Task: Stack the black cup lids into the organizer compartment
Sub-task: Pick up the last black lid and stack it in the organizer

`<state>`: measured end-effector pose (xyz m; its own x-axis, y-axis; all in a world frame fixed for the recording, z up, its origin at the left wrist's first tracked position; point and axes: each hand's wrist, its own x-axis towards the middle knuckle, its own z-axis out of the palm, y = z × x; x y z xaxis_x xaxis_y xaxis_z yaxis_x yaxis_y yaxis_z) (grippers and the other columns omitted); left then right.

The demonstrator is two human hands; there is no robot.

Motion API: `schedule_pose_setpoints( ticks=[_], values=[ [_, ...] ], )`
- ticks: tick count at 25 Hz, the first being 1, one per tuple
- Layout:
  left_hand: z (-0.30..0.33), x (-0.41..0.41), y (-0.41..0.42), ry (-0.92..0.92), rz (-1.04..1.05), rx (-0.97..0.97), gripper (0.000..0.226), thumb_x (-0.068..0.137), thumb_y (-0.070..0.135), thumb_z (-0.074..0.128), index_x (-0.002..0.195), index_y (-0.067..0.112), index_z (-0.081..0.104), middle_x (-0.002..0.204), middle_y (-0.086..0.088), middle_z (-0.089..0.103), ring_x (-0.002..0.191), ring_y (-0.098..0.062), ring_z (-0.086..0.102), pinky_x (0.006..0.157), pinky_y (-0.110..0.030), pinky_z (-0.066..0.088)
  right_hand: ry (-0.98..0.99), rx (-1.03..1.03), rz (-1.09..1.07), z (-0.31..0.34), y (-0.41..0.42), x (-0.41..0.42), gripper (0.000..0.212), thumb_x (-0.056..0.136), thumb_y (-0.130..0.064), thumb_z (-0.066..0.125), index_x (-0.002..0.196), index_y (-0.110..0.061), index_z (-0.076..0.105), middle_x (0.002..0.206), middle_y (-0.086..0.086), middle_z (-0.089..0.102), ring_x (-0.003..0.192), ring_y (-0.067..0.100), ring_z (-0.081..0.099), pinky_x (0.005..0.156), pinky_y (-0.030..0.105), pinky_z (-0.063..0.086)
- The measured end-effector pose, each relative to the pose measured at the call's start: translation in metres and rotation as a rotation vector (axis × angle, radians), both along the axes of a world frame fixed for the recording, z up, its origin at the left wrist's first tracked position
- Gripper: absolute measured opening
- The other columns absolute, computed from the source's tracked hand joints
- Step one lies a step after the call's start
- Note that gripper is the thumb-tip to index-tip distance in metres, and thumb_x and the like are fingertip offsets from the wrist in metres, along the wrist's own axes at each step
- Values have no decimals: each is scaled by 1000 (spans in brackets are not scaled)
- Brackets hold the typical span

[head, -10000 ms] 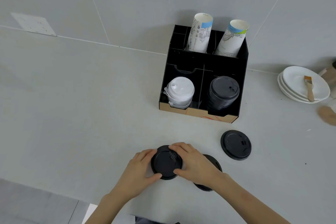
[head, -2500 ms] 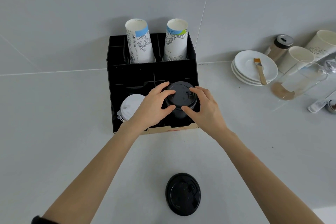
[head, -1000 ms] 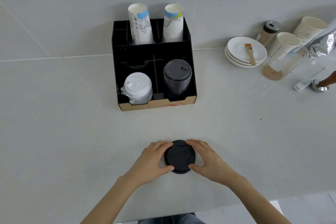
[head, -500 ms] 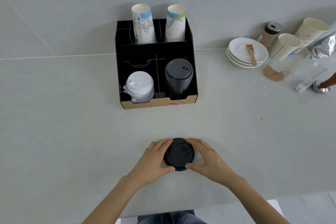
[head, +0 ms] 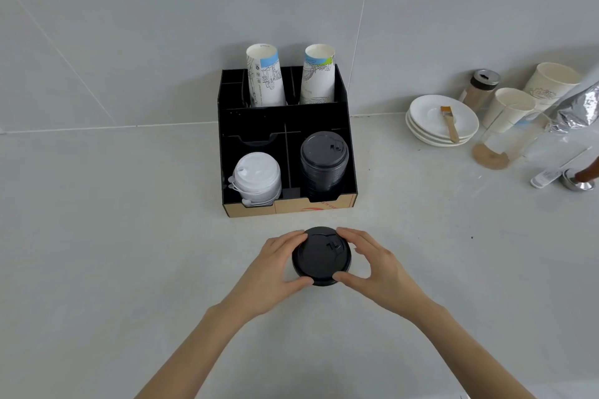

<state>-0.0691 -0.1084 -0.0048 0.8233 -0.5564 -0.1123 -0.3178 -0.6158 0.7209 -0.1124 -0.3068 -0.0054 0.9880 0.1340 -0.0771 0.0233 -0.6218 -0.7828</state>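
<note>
A black cup lid [head: 321, 255] is held between both hands, in front of the organizer and just above the counter. My left hand [head: 270, 272] grips its left rim and my right hand [head: 377, 269] grips its right rim. The black organizer [head: 351, 172] stands against the wall. A stack of black lids [head: 324, 160] fills its front right compartment. White lids [head: 257, 178] sit in the front left compartment.
Two tall stacks of paper cups [head: 264, 76] stand in the organizer's back compartments. At the right are stacked white saucers [head: 431, 121] with a brush [head: 450, 124], a shaker jar [head: 479, 87], paper cups [head: 510, 108], a foil bag [head: 580, 108] and a tamper [head: 580, 180].
Both hands left the organizer's black stack and came back to the last loose lid on the counter. In the last half second they have lifted it and carried it slightly toward the organizer.
</note>
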Motion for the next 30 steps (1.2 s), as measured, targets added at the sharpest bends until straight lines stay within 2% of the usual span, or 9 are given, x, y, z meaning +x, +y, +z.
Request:
schedule_pose_setpoints(
  ticks=[3,5,7,9,13,19,23,27,30],
  values=[
    [15,15,-2,-45,2,-28,65,80,29,64,134,26,28,144,8,32,124,-4,26,105,-21,25,-66,-2,-1,14,-2,15,61,78,-28,67,131,-29,36,130,-20,39,116,-3,41,100,9,30],
    [25,27,-4,-82,-1,-39,65,80,29,64,134,26,28,144,9,32,124,-1,25,106,-21,24,-106,-11,-4,23,-4,26,61,78,-27,67,131,-28,36,128,-21,37,115,-4,40,98,3,28],
    [36,41,-9,-128,-9,-36,65,80,28,63,135,24,28,146,7,30,125,-1,22,106,-20,21,-140,-19,-15,33,-8,39,61,78,-26,67,131,-25,36,128,-19,37,114,-3,40,97,2,28],
    [46,55,-15,-170,-16,-21,65,81,27,62,136,22,27,147,6,28,129,-5,22,104,-18,17,-173,-26,-25,43,-12,53,61,78,-26,67,131,-23,37,128,-17,37,114,-1,41,97,5,30],
    [60,82,-28,-201,-10,2,65,81,26,62,136,19,27,150,4,23,135,-14,20,104,-19,13,-221,-16,-70,56,-18,79,61,77,-24,68,130,-21,39,129,-11,42,115,4,44,101,20,34],
    [65,116,-47,-226,37,16,66,79,29,63,135,17,30,150,0,25,136,-17,20,105,-20,13,-208,-15,-121,60,-24,111,61,78,-23,67,131,-19,38,134,-4,43,115,5,43,101,20,33],
    [63,132,-52,-207,32,9,66,80,27,63,135,16,28,148,-4,26,136,-19,23,111,-30,20,-213,-26,-140,58,-28,126,59,77,-22,68,129,-19,39,132,-1,45,113,6,44,97,18,32],
    [57,144,-56,-197,20,13,65,82,25,61,135,15,26,146,-6,29,134,-19,29,109,-29,24,-190,-27,-184,51,-26,138,59,78,-22,67,129,-16,39,133,1,45,116,13,46,96,16,31],
    [53,153,-57,-172,5,27,66,82,24,60,137,16,24,149,-4,27,137,-19,25,111,-31,22,-159,-33,-217,45,-25,145,59,78,-22,67,130,-15,38,133,3,44,119,17,44,91,7,24]
  ],
)
